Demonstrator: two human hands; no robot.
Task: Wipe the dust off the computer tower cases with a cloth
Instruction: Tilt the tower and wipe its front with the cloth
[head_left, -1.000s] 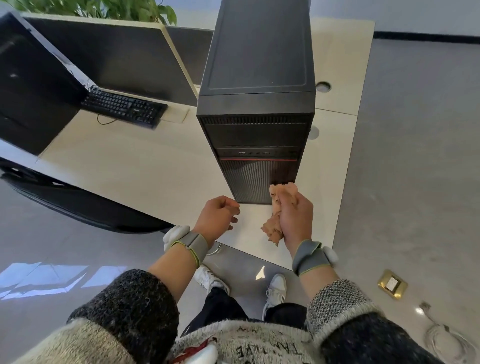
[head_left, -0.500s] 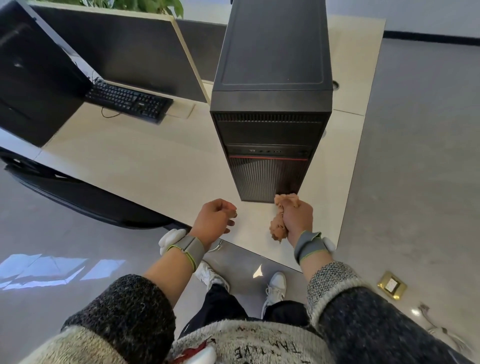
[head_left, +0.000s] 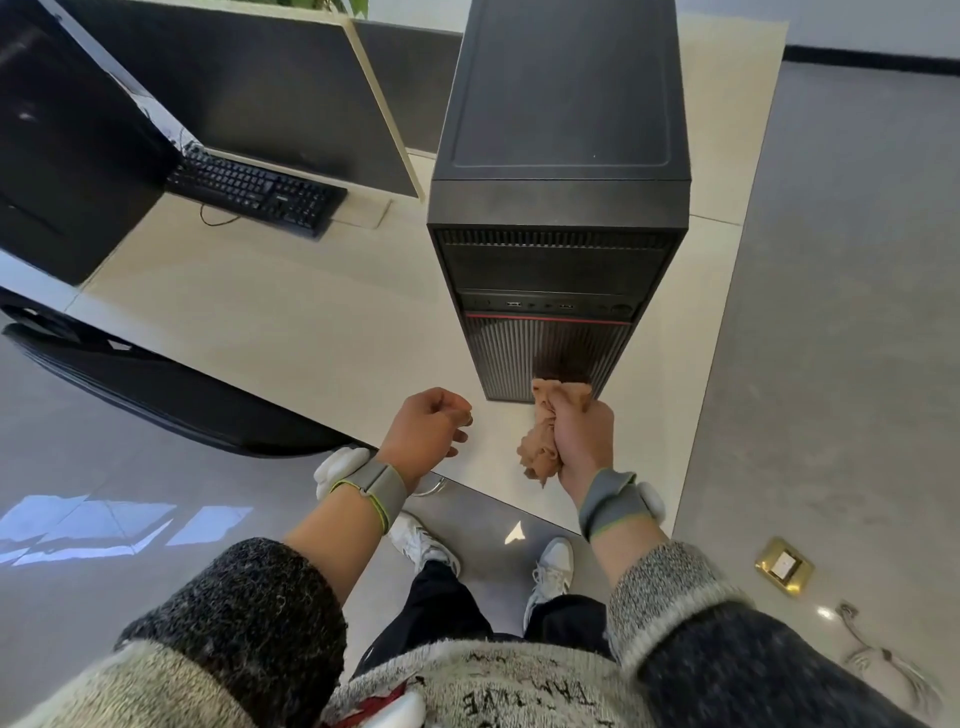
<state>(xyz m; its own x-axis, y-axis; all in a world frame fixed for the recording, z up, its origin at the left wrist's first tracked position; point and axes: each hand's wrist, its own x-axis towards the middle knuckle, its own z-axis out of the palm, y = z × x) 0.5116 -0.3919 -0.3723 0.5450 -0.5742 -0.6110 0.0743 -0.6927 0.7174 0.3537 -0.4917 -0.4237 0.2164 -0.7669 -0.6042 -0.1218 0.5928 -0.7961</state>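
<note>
Right hand (head_left: 582, 436) clutching cloth (head_left: 545, 431), tower (head_left: 556, 208)

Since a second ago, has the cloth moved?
Yes, a little. The cloth, gripped in the right hand, has slid down the tower front and now overlaps only the bottom of the grille.

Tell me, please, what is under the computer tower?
The computer tower stands on the pale desk. The desk patch beneath it is covered by the case, so feet or anything under it cannot be seen.
</note>
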